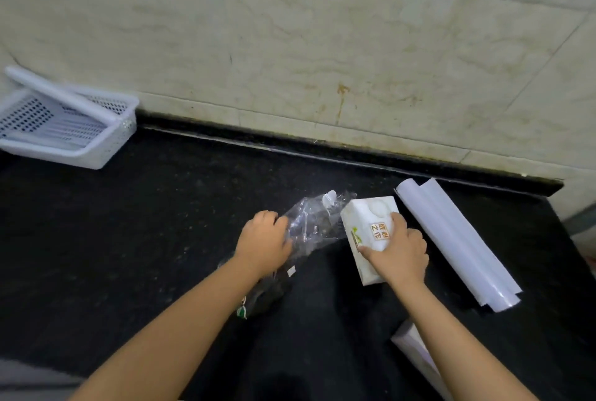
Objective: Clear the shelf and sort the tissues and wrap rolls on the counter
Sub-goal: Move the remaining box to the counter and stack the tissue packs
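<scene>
A white tissue pack (pixel 364 223) with orange characters lies on the black counter (pixel 129 239), and my right hand (pixel 398 249) grips its near right side. To its left, my left hand (pixel 263 241) clutches a crumpled clear plastic bag (pixel 316 223) that stretches toward the tissue pack. Two white wrap rolls (pixel 458 239) lie side by side on the counter, right of the tissue pack. Another white pack (pixel 416 352) shows partly under my right forearm.
A white perforated plastic basket (pixel 64 129) sits tilted at the far left against the tiled wall (pixel 322 46). The counter's raised back edge (pixel 322 146) runs along the wall. The counter ends at the right near the rolls.
</scene>
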Demonstrator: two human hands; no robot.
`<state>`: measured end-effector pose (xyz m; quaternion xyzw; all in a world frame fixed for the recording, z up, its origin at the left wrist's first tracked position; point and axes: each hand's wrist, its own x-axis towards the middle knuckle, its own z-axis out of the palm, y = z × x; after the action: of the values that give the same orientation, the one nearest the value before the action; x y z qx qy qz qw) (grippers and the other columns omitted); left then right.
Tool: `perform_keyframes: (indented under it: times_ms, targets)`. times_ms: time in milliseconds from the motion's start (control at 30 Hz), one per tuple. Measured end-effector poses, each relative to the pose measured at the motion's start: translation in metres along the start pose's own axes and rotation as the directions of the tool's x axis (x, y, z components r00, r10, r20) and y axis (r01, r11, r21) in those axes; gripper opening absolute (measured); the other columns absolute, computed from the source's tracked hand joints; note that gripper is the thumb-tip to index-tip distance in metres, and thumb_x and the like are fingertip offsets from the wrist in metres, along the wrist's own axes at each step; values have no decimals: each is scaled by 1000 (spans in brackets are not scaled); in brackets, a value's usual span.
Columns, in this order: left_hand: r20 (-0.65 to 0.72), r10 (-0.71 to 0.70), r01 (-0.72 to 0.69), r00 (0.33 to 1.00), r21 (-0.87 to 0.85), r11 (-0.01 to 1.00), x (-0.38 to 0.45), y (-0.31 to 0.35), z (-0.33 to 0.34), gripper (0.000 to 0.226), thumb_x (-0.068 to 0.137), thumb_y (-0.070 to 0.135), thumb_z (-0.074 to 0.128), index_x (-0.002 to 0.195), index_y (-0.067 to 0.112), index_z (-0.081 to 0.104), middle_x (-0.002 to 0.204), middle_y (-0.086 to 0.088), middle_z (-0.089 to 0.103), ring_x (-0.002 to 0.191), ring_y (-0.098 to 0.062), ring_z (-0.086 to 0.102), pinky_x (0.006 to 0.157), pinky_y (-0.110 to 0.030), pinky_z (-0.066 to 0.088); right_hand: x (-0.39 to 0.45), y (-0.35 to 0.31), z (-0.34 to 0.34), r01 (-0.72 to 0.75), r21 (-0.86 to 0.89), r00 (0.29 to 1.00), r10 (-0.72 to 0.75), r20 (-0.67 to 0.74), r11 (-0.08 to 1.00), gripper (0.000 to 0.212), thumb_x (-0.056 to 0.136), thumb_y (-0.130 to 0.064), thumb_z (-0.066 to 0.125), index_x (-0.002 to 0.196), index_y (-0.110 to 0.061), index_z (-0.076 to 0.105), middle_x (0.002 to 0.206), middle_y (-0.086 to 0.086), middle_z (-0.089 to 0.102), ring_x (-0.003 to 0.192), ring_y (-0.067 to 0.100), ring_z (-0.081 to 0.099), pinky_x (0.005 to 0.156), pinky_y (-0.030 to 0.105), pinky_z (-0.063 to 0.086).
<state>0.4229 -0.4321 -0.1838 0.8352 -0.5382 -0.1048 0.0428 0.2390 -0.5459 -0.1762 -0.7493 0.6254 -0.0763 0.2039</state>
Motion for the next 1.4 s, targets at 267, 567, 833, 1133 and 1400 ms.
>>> perform_keyframes:
  times_ms: [267,567,833,1133,1400]
  targets:
    - [-14,-348,348,937,41,937,-118,-70,-11,49,93,35,43,136,11,40,141,-10,42,134,-27,33,107,-37,33,-99,-95,25,559,36,819,-558,134,829,84,67,-41,70,136,-24,27,119,12,43,112,31,41,94,43,37]
    - [13,-722,721,691,46,691,-297,-203,-24,46,92,33,42,132,10,41,135,-12,45,129,-27,37,103,-38,35,-244,-220,122,840,103,481,-818,315,533,81,67,-37,69,135,-23,28,118,9,42,109,29,41,91,39,36]
    - [-27,-808,808,589,-5,589,-407,-345,-38,48,92,36,43,133,11,41,136,-11,45,129,-28,38,104,-38,35,-347,-341,199,888,105,396,-860,323,448,77,66,-39,69,131,-25,31,112,8,44,107,29,42,90,40,37]
    - [-41,-798,796,601,-55,603,-430,-461,-61,46,93,35,45,131,10,44,135,-10,49,128,-27,40,105,-38,36,-367,-438,236,870,-29,477,-826,300,492,76,66,-38,70,131,-23,33,116,12,45,111,33,43,91,43,38]
    - [7,-754,754,657,-34,656,-357,-547,-74,48,94,36,44,135,11,40,140,-11,44,132,-27,36,107,-39,35,-309,-527,273,828,-63,550,-785,286,557,76,66,-42,71,130,-22,33,119,16,46,112,34,42,94,45,37]
